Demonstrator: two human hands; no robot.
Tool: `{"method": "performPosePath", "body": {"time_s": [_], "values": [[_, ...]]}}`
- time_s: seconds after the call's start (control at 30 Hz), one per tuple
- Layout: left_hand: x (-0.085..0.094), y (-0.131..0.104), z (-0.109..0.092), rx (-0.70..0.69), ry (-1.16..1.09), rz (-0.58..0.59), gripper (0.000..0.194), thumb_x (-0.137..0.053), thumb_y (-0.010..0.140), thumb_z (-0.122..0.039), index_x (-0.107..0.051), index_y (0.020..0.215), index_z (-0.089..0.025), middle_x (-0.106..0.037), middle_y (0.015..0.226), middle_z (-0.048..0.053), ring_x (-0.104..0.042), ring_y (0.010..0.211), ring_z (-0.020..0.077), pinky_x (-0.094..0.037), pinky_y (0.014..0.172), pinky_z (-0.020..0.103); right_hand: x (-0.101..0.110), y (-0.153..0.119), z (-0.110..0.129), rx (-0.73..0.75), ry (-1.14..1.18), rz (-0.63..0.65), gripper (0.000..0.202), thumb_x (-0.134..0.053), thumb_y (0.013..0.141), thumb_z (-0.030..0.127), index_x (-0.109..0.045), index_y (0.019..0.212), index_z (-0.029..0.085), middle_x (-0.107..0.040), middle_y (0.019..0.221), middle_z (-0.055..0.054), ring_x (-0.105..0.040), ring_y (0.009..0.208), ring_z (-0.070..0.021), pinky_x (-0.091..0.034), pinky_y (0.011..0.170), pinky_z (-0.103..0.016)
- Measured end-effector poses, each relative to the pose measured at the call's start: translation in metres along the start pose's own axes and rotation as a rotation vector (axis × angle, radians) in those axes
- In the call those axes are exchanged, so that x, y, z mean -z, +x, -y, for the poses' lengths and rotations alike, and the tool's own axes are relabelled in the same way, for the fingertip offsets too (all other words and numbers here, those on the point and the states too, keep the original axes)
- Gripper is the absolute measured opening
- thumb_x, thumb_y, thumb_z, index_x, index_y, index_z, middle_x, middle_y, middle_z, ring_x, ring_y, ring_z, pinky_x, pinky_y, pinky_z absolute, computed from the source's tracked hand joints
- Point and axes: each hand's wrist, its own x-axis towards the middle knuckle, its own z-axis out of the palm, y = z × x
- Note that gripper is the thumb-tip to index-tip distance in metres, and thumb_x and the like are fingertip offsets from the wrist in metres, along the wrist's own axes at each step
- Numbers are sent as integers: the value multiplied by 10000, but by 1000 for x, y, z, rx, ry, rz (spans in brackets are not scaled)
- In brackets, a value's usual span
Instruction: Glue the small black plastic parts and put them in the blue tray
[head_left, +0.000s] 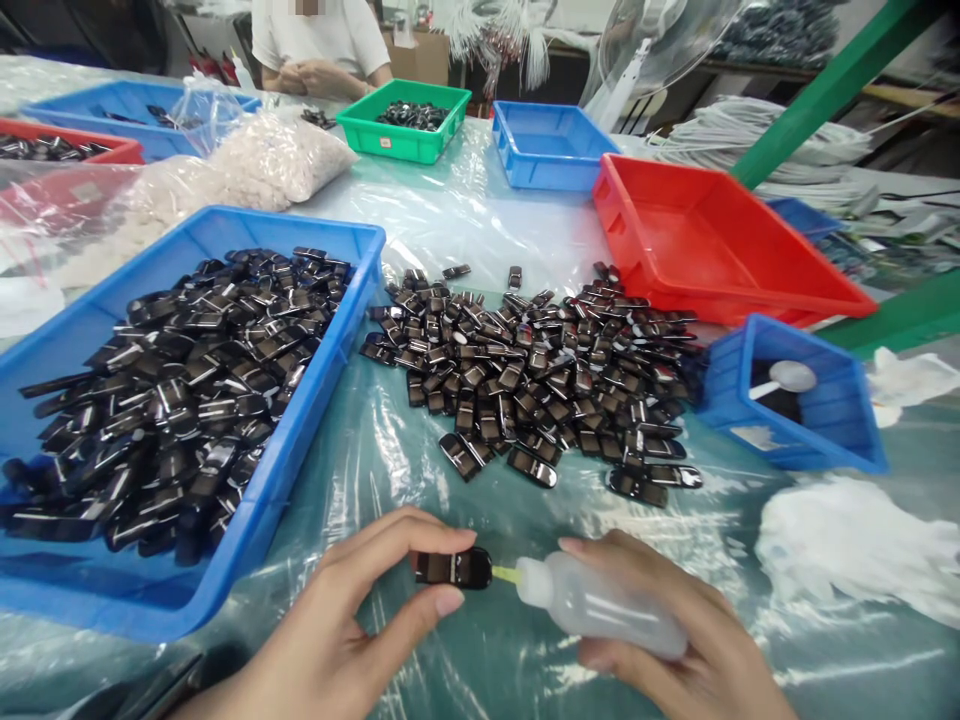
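Between the thumb and fingers of my left hand (375, 590) is a small black plastic part (454, 568) with a rounded, glossy end pointing right. My right hand (667, 620) grips a translucent squeeze bottle (607, 603), tilted nearly level. Its thin yellow nozzle tip (506, 574) meets or almost meets the rounded end of the part; I cannot tell whether they touch. Just beyond my hands lies a loose pile of similar black parts (517, 380) on the plastic-covered table (360, 480).
A blue tray (300, 440) heaped with black parts stands left. On the right are a red tray (712, 240), a small blue bin (817, 430) with a scoop (791, 377), and white cloth (862, 550). Behind are a green tray (397, 145), another blue tray (555, 150) and a seated person (322, 45).
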Motion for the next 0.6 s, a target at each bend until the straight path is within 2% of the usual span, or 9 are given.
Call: {"method": "performPosePath", "body": {"time_s": [0.1, 0.23, 0.33, 0.4, 0.5, 0.57, 0.6], "values": [[0, 0, -2, 24, 12, -42, 188, -602, 884, -266, -661, 1036, -359, -687, 1026, -28, -627, 989, 212, -506, 778, 263, 0, -2, -1, -23, -18, -38, 442, -738, 763, 395, -578, 1174, 432, -701, 893, 25, -678, 747, -198, -561, 605, -249], [3, 3, -6, 116, 19, -257, 180, -569, 894, -334, -633, 1061, -361, -658, 1058, -39, -598, 1045, 206, -475, 859, 272, 0, -2, -1, -132, -13, -118, 447, -669, 821, 387, -538, 1240, 466, -694, 1026, 21, -690, 842, -195, -585, 645, -247], [6, 6, -7, 183, -2, -361, 184, -556, 895, -383, -610, 1068, -347, -650, 1024, -38, -600, 1023, 196, -476, 847, 263, -1, 1, -3, -174, 29, -222, 429, -610, 870, 320, -510, 1267, 449, -661, 1150, 21, -643, 1037, -178, -565, 817, -256], [6, 8, -6, 197, -16, -343, 189, -552, 895, -399, -598, 1069, -346, -645, 1015, -35, -593, 1035, 202, -473, 838, 270, -3, 5, -5, -173, 90, -297, 356, -617, 863, 298, -544, 1198, 394, -655, 1180, 11, -608, 1111, -173, -532, 896, -263], [6, 10, 0, 195, -29, -250, 212, -531, 897, -428, -587, 1081, -340, -635, 1067, -17, -569, 1067, 231, -464, 835, 311, -6, 10, -9, -202, 163, -318, 301, -627, 855, 280, -528, 1135, 328, -654, 1187, -28, -615, 1107, -186, -540, 879, -282], [6, 10, 3, 201, -35, -210, 228, -518, 897, -433, -588, 1085, -326, -630, 1097, 1, -556, 1077, 251, -452, 844, 344, -7, 11, -8, -197, 141, -370, 326, -626, 854, 247, -502, 1152, 297, -636, 1178, -57, -596, 1117, -207, -515, 910, -338], [7, 11, 4, 205, -44, -207, 231, -515, 896, -432, -588, 1085, -319, -631, 1099, 6, -554, 1075, 255, -446, 849, 354, -7, 11, -6, -145, 100, -442, 368, -650, 832, 218, -495, 1160, 282, -623, 1154, -64, -584, 1111, -216, -490, 934, -364]]}}
